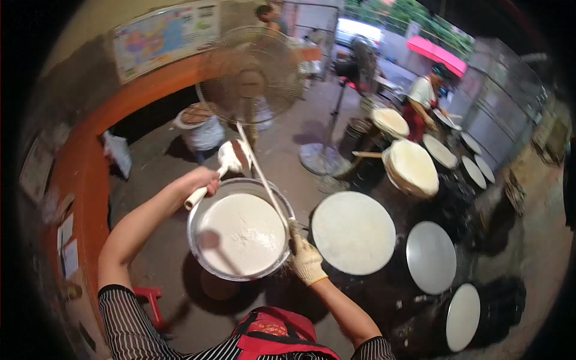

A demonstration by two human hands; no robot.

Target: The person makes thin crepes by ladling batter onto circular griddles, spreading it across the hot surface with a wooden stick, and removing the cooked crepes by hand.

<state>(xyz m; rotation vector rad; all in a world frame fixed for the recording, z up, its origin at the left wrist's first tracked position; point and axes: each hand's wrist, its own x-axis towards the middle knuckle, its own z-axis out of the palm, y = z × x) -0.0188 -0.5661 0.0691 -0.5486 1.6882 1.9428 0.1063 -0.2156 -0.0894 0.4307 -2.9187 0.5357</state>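
Note:
My bare left hand (203,180) is closed around the pale handle of a ladle (230,157), whose white-coated, partly brown head is raised beyond the pot's far rim. Below it, a large metal pot (193,240) holds creamy white batter (249,225). My right hand (307,261), in a pale knitted glove with dark-stained fingers, grips a long thin stick (262,174) at the pot's right rim. The stick slants up and away, its far end past the ladle. Just right of this hand, a round griddle (354,233) carries a pale layer across its top.
More round griddles (431,258) curve along the right. A stack of thin pancakes (413,168) stands behind them. A co-worker (423,99) bends over griddles at the back right. A floor fan (249,78) stands ahead, beside a plastic-wrapped bucket (201,129). A red stool (150,303) is lower left.

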